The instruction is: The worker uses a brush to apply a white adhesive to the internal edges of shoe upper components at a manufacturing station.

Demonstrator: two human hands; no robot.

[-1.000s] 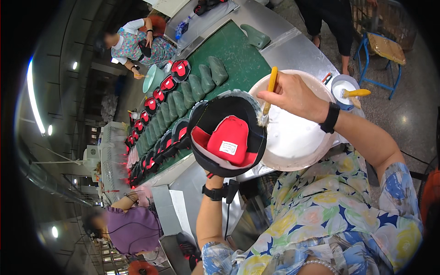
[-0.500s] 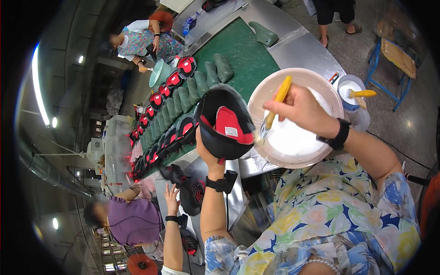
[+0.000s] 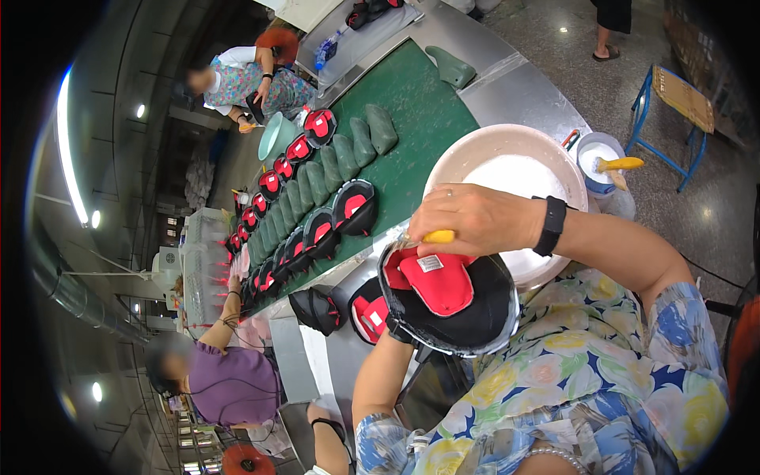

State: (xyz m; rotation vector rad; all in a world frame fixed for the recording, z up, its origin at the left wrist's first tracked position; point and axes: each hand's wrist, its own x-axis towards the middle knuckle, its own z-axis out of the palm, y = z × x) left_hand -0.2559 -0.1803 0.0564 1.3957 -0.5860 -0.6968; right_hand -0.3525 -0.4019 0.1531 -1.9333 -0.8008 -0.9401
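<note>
A black shoe upper (image 3: 495, 313) with a red lining and a small white label is tilted in front of me, its pale-edged rim facing up. Beneath it, my left hand is mostly hidden, with only the wrist (image 3: 391, 352) showing; the upper rests in that hand. My right hand (image 3: 475, 218) is closed around a brush with a yellow handle (image 3: 438, 236), at the upper's far-left rim. Its bristles are largely covered by the fingers. Just behind my right hand stands a wide pale basin (image 3: 576, 184) of white liquid.
Rows of shoe uppers (image 3: 354, 207) and green shoe lasts (image 3: 346, 157) lie on the green belt (image 3: 431, 111). A small pot (image 3: 592, 162) with another yellow-handled brush stands beyond the basin. Two co-workers sit to the left; another person's forearm (image 3: 328, 439) shows at the lower edge.
The upper has come nearer and to the right, turned over to show more of its inside. My right hand has moved left with the brush from above the basin to the rim.
</note>
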